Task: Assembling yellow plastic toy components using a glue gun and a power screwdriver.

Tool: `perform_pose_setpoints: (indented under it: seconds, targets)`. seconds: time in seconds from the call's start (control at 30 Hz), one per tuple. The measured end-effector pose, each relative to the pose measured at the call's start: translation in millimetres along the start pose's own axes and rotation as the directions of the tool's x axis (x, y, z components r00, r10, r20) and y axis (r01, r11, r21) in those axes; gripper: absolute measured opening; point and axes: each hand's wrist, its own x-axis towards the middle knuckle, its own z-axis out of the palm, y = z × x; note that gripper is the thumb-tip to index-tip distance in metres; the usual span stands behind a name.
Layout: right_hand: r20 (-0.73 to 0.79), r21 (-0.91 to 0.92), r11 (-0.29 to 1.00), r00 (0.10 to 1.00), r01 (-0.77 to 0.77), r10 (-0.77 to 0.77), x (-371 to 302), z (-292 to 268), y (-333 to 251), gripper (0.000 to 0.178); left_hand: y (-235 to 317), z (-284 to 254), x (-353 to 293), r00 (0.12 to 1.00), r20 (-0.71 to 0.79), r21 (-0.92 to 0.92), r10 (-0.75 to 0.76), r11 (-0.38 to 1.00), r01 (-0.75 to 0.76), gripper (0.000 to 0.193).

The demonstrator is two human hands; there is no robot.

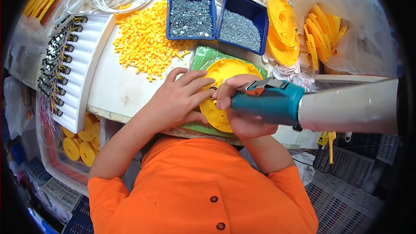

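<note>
Head view: yellow disc [210, 113] mid-frame on a green mat [203, 57], mat on the white desk [116, 93]. Clock positions below taken from the disc.

Left hand [180, 97] at 9: bare, fingers spread, fingertips over the disc's near-left face, thumb at the rim toward 8. Not clamped on anything I can see. Right hand [242, 122] at 4: clamped round a teal tool [268, 103], its fingertips meeting or nearly meeting the left ones over the disc; contact can't be told. Tool lies across the disc's 3 o'clock side, metal lever on top, pale tube [346, 107] running off toward 3. Tool tip hidden by fingers.

Around it: blue bin [170, 32] of metal bits at 11, second blue bin [260, 16] of finer bits at 12, the two touching. Small yellow parts [145, 39] heaped at 10. White rings [123, 6] beyond the heap. White foam tray [97, 39] at 9, wired parts along it. Yellow covers [281, 19] stacked at 1. Clear bag [368, 47] with yellow pieces at 2. Clear tub at 8, yellow discs [88, 152] inside.
</note>
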Motion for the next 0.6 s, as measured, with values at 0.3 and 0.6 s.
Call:
perform_pose_setpoints:
  seconds: [0.3,0.6]
  targets:
    - [-0.184,-0.458,0.876,0.949,0.149,-0.258,15.4,-9.3,-73.0,0.095,-13.7,-4.5,-15.3,0.899,-0.135,-0.05,-0.417,0.909,0.415,0.049]
    - [-0.216,-0.972,0.047,0.79,-0.232,-0.573,-88.0,-89.7,-60.0,0.027,-2.7,-11.2,-0.8,0.906,-0.149,-0.237,-0.396,0.904,0.356,0.025]
